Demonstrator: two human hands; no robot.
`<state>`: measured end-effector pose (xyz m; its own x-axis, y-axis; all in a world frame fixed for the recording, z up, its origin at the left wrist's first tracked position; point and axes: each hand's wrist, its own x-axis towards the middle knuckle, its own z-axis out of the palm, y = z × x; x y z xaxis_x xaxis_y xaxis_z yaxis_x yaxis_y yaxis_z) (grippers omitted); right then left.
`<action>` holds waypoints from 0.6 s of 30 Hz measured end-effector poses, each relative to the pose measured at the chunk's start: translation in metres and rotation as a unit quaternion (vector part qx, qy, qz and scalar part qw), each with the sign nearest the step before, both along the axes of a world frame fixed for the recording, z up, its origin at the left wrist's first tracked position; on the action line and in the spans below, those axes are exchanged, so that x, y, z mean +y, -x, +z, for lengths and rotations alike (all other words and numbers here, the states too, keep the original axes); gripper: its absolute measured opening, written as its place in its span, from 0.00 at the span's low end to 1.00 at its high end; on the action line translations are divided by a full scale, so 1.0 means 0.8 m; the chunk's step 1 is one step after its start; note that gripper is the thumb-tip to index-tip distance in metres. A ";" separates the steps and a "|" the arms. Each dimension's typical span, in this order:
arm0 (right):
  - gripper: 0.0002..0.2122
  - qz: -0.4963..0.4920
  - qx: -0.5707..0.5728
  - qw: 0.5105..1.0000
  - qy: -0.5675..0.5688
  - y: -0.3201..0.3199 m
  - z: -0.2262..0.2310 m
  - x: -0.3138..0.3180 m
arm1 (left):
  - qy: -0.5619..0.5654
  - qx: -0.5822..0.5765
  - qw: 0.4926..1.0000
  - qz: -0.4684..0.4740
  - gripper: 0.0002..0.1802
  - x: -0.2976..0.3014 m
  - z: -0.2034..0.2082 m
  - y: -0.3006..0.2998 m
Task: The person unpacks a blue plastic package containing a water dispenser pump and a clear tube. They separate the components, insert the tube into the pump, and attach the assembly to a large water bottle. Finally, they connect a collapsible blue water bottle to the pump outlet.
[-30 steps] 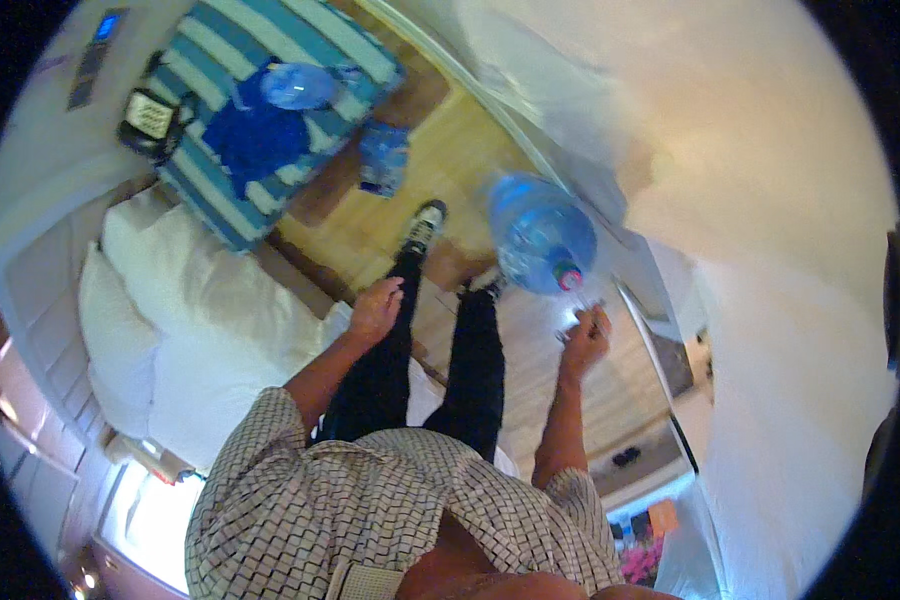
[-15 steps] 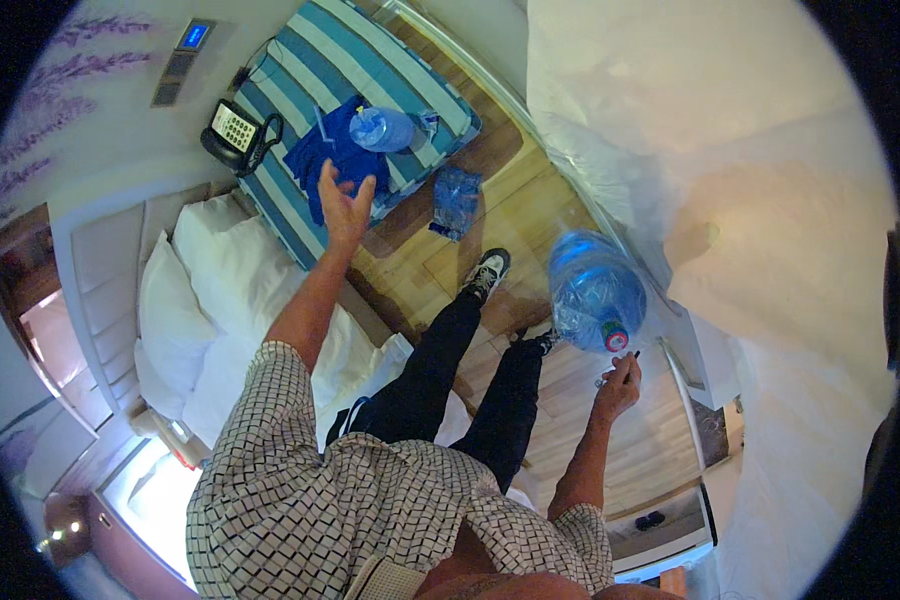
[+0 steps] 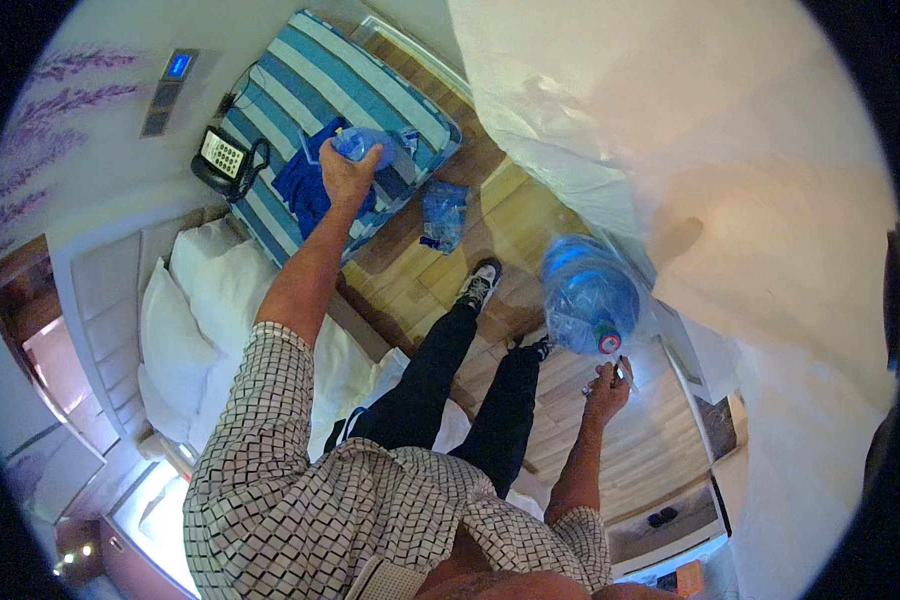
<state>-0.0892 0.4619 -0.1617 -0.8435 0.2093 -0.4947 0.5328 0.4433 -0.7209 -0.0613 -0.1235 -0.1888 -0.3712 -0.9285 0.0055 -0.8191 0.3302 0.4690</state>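
My left hand [image 3: 348, 178] reaches out to a translucent blue plastic bottle [image 3: 368, 144] with a yellow piece at its end. Its thumb and fingers close around the bottle's near side. The bottle lies on a dark blue cloth [image 3: 305, 190] on a striped bench [image 3: 300, 62]. Low on the right, my right hand [image 3: 606, 393] pinches a small, slim dark object [image 3: 617, 368], too small to name. Just beyond that hand stands a large blue water jug [image 3: 590, 300] in clear plastic wrap, its red-ringed cap facing me.
A black desk phone [image 3: 228, 162] rests at the bench's left edge. A crumpled blue plastic pack [image 3: 444, 214] lies on the wood floor by my shoe [image 3: 480, 284]. White pillows [image 3: 175, 320] are on the left. Pale sheeting [image 3: 670, 130] hangs at the right.
My left hand has moved forward from open above the cloth and closed around the blue bottle. My right hand stays near the jug's cap, still pinching the slim object. The view has shifted slightly.
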 end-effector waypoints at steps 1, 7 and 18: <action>0.21 -0.008 -0.003 1.000 -0.005 -0.005 -0.001 0.003 | -0.017 0.005 1.000 0.003 0.54 -0.001 0.000 -0.004; 0.20 -0.072 -0.117 0.990 0.007 -0.057 0.002 0.015 | -0.027 0.008 0.998 -0.060 0.49 0.027 0.040 -0.009; 0.23 0.055 -0.229 0.939 0.250 -0.022 0.129 -0.101 | -0.312 0.090 0.852 -0.411 0.49 0.237 0.201 -0.009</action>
